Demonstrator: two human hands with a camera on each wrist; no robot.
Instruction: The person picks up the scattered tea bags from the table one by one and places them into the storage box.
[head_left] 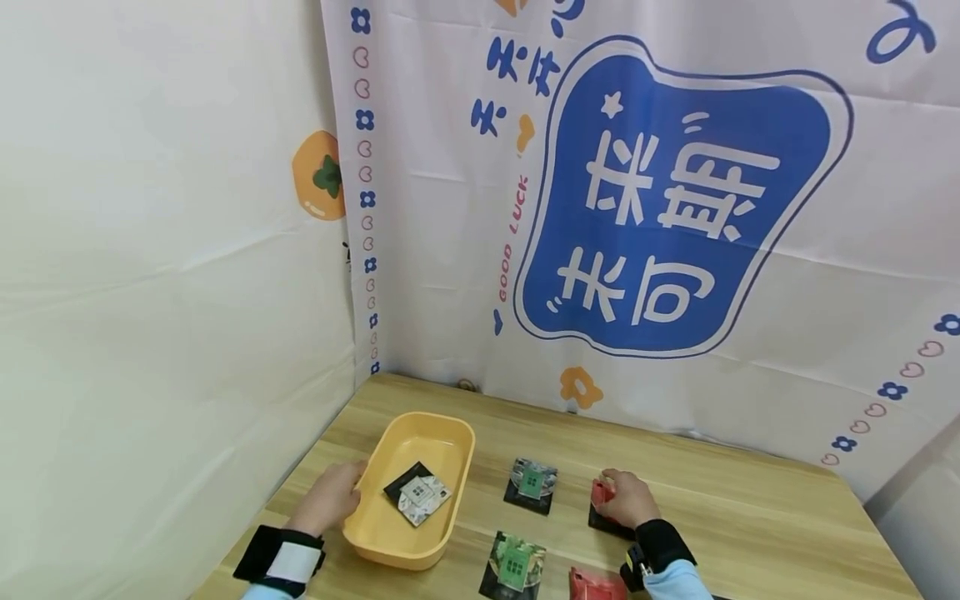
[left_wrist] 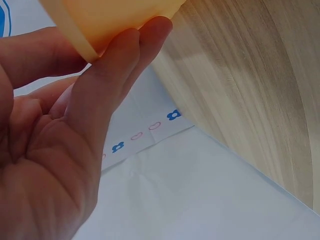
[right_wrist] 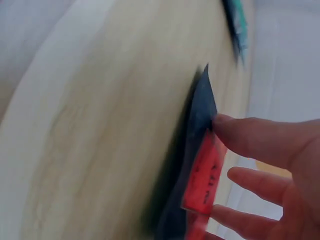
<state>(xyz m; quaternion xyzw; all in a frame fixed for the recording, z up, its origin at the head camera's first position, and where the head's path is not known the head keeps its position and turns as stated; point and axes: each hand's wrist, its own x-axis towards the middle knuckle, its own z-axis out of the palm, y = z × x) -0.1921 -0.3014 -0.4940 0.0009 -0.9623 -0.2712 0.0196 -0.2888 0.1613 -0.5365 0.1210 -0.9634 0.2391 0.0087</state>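
My left hand [head_left: 330,497] grips the left rim of a yellow plastic tray [head_left: 390,552], thumb on one side of the wall and fingers on the other in the left wrist view. Inside the tray lies a black packet with a grey-white pattern [head_left: 422,497]. Over on the right, my right hand [head_left: 628,500] holds a flat red-and-black packet [head_left: 602,493] at the tabletop. The right wrist view has the thumb at the dark edge of this packet [right_wrist: 200,175] and fingertips against its red part; the hand hides much of it in the head view.
Between the hands lie a black packet with a green label [head_left: 531,485] and a green patterned packet [head_left: 513,567]. Another red packet [head_left: 596,585] is cut off at the bottom edge. A printed cloth [head_left: 465,250] hangs behind the wooden table [head_left: 727,508]; a white wall stands left.
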